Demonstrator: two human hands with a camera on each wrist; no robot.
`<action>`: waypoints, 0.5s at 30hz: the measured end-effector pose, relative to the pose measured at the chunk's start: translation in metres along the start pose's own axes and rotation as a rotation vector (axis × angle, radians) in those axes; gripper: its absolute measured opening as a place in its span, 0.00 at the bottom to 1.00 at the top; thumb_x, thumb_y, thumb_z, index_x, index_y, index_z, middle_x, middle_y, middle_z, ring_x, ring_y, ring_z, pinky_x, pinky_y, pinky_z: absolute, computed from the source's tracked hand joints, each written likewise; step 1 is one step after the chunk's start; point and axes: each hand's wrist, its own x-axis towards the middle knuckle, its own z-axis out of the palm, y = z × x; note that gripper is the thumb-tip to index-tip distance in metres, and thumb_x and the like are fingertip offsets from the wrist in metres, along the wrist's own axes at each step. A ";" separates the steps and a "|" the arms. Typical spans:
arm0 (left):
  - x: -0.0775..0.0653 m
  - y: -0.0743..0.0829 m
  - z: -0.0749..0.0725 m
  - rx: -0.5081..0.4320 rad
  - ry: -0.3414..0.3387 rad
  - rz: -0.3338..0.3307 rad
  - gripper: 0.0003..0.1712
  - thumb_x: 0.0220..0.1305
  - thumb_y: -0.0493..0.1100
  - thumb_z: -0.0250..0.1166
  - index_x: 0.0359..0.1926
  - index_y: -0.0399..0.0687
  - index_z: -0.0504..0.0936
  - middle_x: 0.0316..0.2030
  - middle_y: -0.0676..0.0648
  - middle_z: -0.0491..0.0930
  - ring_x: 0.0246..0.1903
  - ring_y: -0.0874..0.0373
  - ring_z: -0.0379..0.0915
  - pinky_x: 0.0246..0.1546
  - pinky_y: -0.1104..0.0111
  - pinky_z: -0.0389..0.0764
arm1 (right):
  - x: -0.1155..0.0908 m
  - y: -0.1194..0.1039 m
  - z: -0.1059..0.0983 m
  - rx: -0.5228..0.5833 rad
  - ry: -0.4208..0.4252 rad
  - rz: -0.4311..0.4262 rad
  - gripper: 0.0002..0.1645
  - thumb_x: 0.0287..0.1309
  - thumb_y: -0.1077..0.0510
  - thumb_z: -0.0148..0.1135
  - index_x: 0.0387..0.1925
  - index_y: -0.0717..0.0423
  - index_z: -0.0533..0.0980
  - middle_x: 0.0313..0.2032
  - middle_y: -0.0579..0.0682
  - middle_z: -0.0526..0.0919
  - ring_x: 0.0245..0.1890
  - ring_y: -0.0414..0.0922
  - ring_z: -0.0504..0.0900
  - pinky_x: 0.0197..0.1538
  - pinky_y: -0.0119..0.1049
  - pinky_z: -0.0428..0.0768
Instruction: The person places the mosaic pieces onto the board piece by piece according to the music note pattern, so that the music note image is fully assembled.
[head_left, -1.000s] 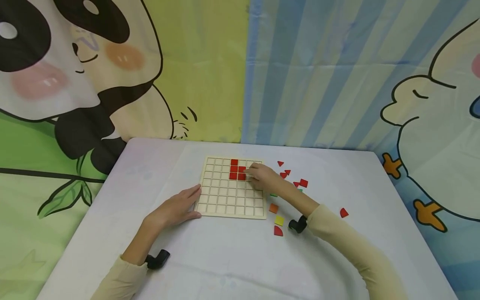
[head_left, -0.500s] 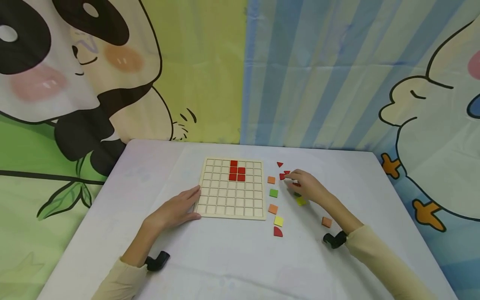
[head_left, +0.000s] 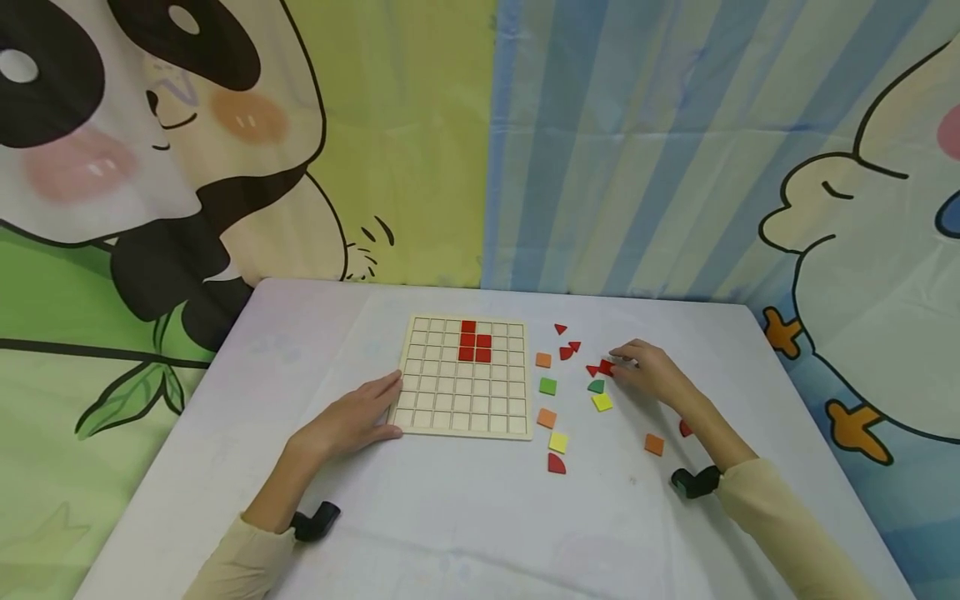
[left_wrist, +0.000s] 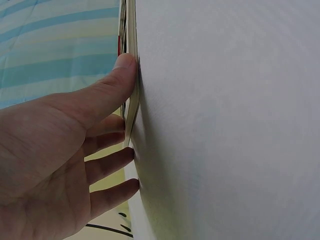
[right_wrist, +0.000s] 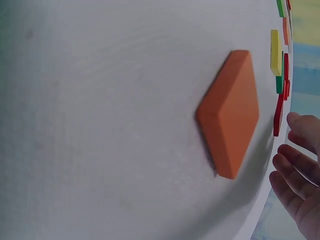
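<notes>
My left hand point(head_left: 347, 417) lies along the left edge of a wooden grid board point(head_left: 450, 400), fingers extended. In the left wrist view the thumb point(left_wrist: 112, 90) touches the edge of the board near its corner. Several red square tiles point(head_left: 467, 340) sit in cells near the board's top. To the right of the board, my right hand point(head_left: 654, 373) reaches over the table with its fingertips right at a red square tile point(head_left: 606, 367). The right wrist view shows a gap between thumb and fingers, the red tile just beyond the thumb.
Between board and right hand lie loose tiles: orange point(head_left: 543, 360), green point(head_left: 548, 387), yellow point(head_left: 602, 402) and a red quarter-circle point(head_left: 557, 463). Another orange tile point(head_left: 654, 444) lies near the right forearm. A cartoon curtain point(head_left: 637, 150) hangs behind the white table point(head_left: 450, 517).
My right hand has left the board and moved right, passing over the red pieces to the red square tile. The left hand stays at the board's edge. The tiles on the board look the same.
</notes>
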 end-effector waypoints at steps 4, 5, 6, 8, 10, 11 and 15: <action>0.000 -0.001 0.001 0.002 -0.001 -0.002 0.49 0.62 0.57 0.64 0.74 0.40 0.54 0.76 0.42 0.50 0.74 0.43 0.51 0.69 0.49 0.62 | -0.001 0.001 0.002 -0.010 0.023 -0.038 0.20 0.59 0.59 0.65 0.52 0.65 0.79 0.47 0.61 0.82 0.48 0.55 0.80 0.52 0.52 0.80; 0.000 -0.001 0.001 0.007 0.003 0.003 0.49 0.62 0.57 0.64 0.74 0.40 0.54 0.76 0.42 0.50 0.74 0.43 0.51 0.69 0.48 0.62 | -0.001 0.001 0.003 -0.015 0.025 -0.040 0.21 0.59 0.58 0.66 0.52 0.64 0.79 0.47 0.60 0.82 0.48 0.55 0.80 0.52 0.51 0.81; -0.001 -0.001 0.000 0.008 0.006 0.006 0.49 0.62 0.57 0.65 0.74 0.40 0.54 0.76 0.42 0.50 0.73 0.42 0.51 0.69 0.48 0.63 | -0.001 0.002 0.004 -0.020 0.025 -0.039 0.21 0.58 0.58 0.67 0.52 0.64 0.79 0.47 0.60 0.82 0.47 0.55 0.80 0.52 0.51 0.81; -0.001 -0.001 0.000 0.013 0.012 0.010 0.48 0.62 0.57 0.65 0.74 0.39 0.55 0.76 0.41 0.51 0.73 0.42 0.52 0.68 0.48 0.63 | 0.000 0.002 0.006 -0.033 0.020 -0.039 0.22 0.58 0.57 0.67 0.52 0.64 0.79 0.47 0.60 0.82 0.47 0.54 0.80 0.52 0.50 0.81; -0.001 -0.001 0.000 0.019 0.019 0.016 0.48 0.62 0.57 0.65 0.74 0.39 0.55 0.75 0.41 0.52 0.73 0.42 0.53 0.68 0.48 0.63 | 0.001 0.002 0.007 -0.045 0.012 -0.036 0.22 0.58 0.56 0.68 0.52 0.63 0.79 0.47 0.60 0.82 0.47 0.54 0.79 0.52 0.50 0.81; -0.001 0.000 0.000 0.021 0.020 0.016 0.48 0.62 0.57 0.65 0.74 0.39 0.55 0.75 0.41 0.52 0.73 0.42 0.53 0.68 0.48 0.64 | 0.002 0.002 0.007 -0.051 0.009 -0.033 0.23 0.58 0.55 0.68 0.52 0.63 0.79 0.47 0.59 0.82 0.47 0.54 0.79 0.52 0.50 0.81; -0.001 0.001 -0.001 0.023 0.018 0.014 0.48 0.62 0.57 0.65 0.74 0.39 0.55 0.75 0.41 0.52 0.73 0.42 0.53 0.68 0.49 0.63 | 0.002 0.001 0.008 -0.056 -0.007 -0.026 0.23 0.59 0.54 0.67 0.53 0.62 0.79 0.48 0.59 0.81 0.47 0.53 0.79 0.52 0.50 0.81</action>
